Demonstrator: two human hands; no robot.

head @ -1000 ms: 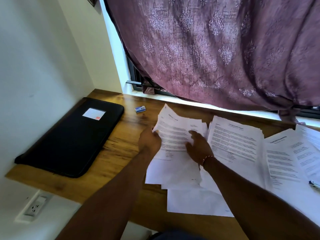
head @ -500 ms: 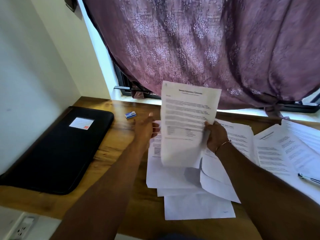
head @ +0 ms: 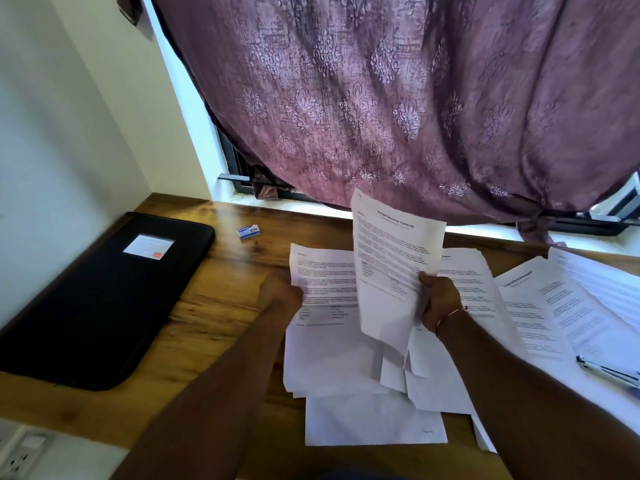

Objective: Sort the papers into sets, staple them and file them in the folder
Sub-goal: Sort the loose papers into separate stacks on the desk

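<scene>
My right hand (head: 438, 299) grips a printed sheet (head: 394, 258) by its right edge and holds it upright above the desk. My left hand (head: 280, 294) pinches the left edge of a second printed page (head: 325, 282) that tops a loose pile of papers (head: 332, 365) on the wooden desk (head: 214, 306). More printed sheets (head: 533, 306) lie fanned out to the right. A closed black folder (head: 100, 299) with a white label rests flat at the desk's left end. A stapler (head: 609, 370) lies on the papers at the right edge, partly cut off.
A small blue staple box (head: 248, 232) sits near the window sill. A purple patterned curtain (head: 398, 98) hangs over the desk's back edge. A white wall borders the left side, with a power socket (head: 20, 452) below the desk's front edge.
My right hand lifted one sheet off the pile and carried it to the right, upright. My left hand moved from beside the pile onto the edge of the page beneath.
</scene>
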